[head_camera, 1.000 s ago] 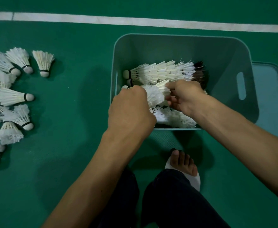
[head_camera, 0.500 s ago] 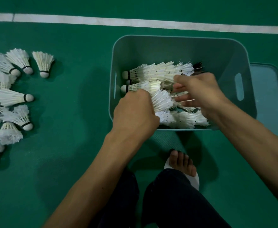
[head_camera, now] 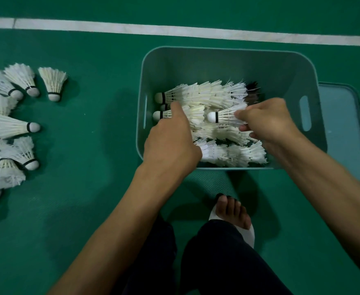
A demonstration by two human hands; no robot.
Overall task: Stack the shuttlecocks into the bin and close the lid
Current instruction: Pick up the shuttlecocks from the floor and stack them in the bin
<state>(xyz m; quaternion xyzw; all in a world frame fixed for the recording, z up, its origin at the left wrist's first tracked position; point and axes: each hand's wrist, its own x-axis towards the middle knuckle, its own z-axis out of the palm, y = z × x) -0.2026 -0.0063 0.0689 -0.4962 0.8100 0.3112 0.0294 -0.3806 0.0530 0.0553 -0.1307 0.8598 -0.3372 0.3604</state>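
A teal bin stands on the green floor, holding several rows of white shuttlecocks nested cork-left. My right hand is over the bin's right side. It pinches one shuttlecock by its feather skirt, the cork pointing left above the rows. My left hand reaches in over the near left rim. Its index finger lies straight on the middle row; its other fingers are hidden. The bin's lid lies flat on the floor against the bin's right side.
Several loose shuttlecocks lie scattered on the floor at the far left. A white court line runs behind the bin. My bare foot in a white slipper is just in front of the bin's near wall.
My right hand has drawn back to the right and now holds a single shuttlecock clear above the rows. My left hand has shifted deeper, with its index finger stretched onto the middle row.
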